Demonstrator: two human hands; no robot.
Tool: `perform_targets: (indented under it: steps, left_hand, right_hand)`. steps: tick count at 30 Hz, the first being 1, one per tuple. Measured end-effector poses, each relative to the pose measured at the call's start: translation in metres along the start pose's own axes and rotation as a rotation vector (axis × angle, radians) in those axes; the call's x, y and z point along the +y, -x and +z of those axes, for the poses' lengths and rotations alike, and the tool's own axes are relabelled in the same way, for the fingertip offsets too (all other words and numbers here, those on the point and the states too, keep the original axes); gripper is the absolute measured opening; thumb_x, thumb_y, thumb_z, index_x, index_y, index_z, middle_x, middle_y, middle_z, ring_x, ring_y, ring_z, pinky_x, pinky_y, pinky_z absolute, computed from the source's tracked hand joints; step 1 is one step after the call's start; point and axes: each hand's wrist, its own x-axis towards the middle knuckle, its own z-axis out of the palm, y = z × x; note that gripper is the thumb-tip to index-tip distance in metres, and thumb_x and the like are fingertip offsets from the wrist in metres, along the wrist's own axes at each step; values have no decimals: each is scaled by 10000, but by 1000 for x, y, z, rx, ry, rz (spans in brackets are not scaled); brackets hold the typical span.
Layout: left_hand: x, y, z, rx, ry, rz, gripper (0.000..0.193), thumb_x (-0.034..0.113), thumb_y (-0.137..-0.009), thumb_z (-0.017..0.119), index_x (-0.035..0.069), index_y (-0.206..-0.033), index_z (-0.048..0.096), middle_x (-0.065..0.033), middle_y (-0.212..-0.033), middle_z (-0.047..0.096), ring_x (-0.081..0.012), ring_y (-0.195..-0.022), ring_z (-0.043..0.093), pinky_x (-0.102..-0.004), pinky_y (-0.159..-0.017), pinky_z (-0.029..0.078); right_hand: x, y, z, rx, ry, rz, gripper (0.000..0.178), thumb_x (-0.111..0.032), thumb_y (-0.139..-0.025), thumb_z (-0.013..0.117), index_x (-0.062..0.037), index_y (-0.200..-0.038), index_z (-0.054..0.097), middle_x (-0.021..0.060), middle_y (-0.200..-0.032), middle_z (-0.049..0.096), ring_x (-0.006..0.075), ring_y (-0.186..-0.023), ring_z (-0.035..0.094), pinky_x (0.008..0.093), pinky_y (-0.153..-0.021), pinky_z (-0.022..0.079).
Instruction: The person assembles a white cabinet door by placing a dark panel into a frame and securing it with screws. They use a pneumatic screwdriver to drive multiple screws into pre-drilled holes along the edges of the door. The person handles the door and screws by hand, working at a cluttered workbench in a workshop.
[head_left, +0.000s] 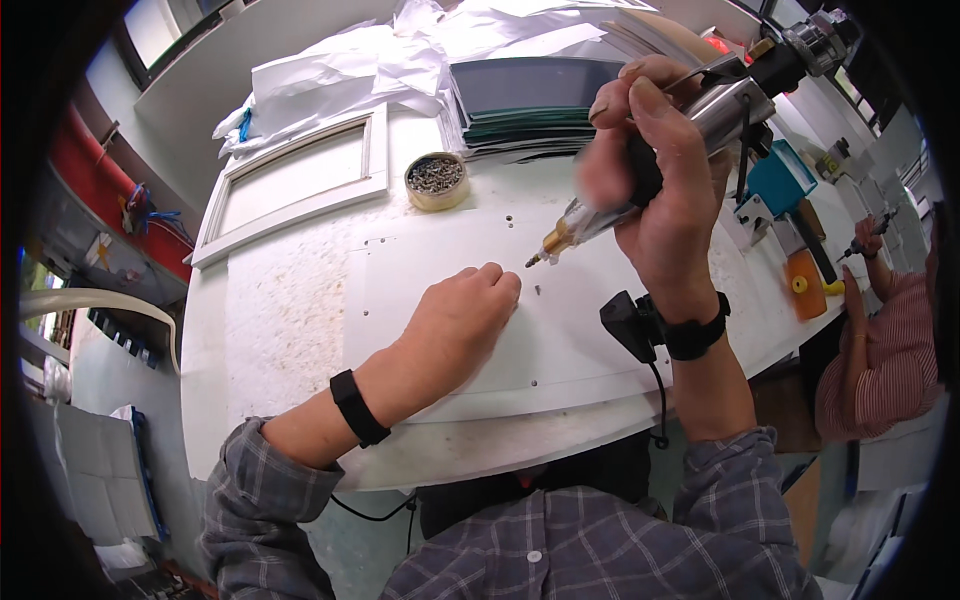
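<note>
My right hand point(682, 190) is wrapped round a power screwdriver point(728, 112) with a silver body, held tilted. Its brass-coloured nose and bit point(553, 242) point down and left, above a flat white panel point(430, 270). My left hand point(465, 318) is closed just left of the bit, low over the panel. Its curled fingers hide whatever they hold, if anything. One loose screw point(538, 290) lies on the panel below the bit. Several screws sit along the panel's edges, among them a front one point(534, 383) and a back one point(509, 218).
A round tub point(437, 182) full of screws stands behind the panel. Beside it lies a white frame point(376, 150). Dark sheets point(535, 85) and white wrapping point(330, 75) are piled at the back. At right are a blue tool point(782, 180) and a co-worker's striped sleeve point(895, 325).
</note>
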Motion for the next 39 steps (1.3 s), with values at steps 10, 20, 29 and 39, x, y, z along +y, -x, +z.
perform_targets:
  steps: [10,20,29,39]
  left_hand:
    - [-2,2,-16,-37,342,-152,130,24,-890,684,-1,-957,576,-137,-917,693,-254,-788,691,-358,-712,575]
    - [-11,49,-30,17,1205,-427,137,49,-1009,668,51,-1091,558,-7,-1037,636,-74,-954,641,-260,-863,558]
    - [-14,60,-28,28,1391,-403,193,67,-1017,678,67,-1156,543,-18,-1059,629,-95,-976,646,-288,-909,577]
    - [-18,66,-27,54,1435,-398,220,92,-1004,714,79,-1144,545,-26,-1074,637,-111,-976,657,-300,-903,581]
  right_hand:
    - [-9,10,-8,89,-216,86,211,-222,-1014,641,-32,-1086,585,85,-884,642,94,-516,520,294,-514,470]
    - [-4,12,6,111,-362,157,197,-279,-1084,517,-91,-1140,511,14,-958,553,41,-518,449,224,-482,429]
    - [1,10,21,123,-381,184,187,-281,-1080,525,-99,-1117,503,12,-945,555,47,-516,444,228,-479,425]
    - [7,13,33,89,-343,186,192,-294,-1075,537,-105,-1093,509,9,-934,552,52,-510,439,227,-474,413]
